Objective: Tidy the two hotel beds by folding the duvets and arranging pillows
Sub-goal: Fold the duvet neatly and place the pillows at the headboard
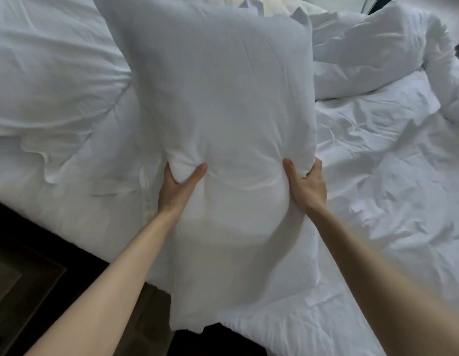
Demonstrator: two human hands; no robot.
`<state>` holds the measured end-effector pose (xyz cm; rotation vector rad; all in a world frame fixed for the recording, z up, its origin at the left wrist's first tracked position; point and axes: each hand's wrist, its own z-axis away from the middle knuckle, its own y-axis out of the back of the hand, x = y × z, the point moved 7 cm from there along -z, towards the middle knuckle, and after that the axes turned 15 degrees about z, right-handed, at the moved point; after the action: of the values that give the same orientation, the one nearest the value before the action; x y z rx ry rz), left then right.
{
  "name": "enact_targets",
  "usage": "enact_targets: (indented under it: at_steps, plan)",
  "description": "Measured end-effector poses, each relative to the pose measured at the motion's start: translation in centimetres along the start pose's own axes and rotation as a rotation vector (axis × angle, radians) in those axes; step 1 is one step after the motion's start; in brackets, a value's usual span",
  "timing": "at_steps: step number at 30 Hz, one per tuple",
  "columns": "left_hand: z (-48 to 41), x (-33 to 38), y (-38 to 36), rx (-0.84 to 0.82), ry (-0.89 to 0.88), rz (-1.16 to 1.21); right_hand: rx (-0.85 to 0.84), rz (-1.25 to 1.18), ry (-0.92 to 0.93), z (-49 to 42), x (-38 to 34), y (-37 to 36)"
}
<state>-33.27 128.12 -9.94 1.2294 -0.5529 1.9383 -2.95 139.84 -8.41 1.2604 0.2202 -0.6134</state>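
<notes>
A large white pillow (223, 98) fills the middle of the view, held up lengthwise over the bed. My left hand (175, 187) grips its left side, thumb pressed into the front, fingers hidden behind. My right hand (306, 185) grips its right side the same way, thumb on the front. A crumpled white duvet (393, 176) lies over the bed to the right. Another white pillow (372, 52) rests at the upper right, and a third (43, 73) lies at the upper left.
The bed's near edge (77, 242) runs diagonally at the lower left, with dark floor (25, 278) beyond it. A dark gap (375, 6) shows at the top right past the pillows.
</notes>
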Motion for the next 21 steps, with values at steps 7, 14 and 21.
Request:
enact_targets:
  at_steps: [7,14,21]
  plan:
    - [2.7,1.2,0.5,0.114,0.003,0.096,0.002,-0.042,0.081,2.4,-1.0,1.2]
    - [10.2,2.7,3.5,0.112,-0.031,0.116,0.02,-0.066,0.198,8.5,0.1,4.7]
    - [21.5,3.2,8.2,0.302,-0.085,-0.009,-0.014,-0.133,0.393,15.7,-0.2,8.9]
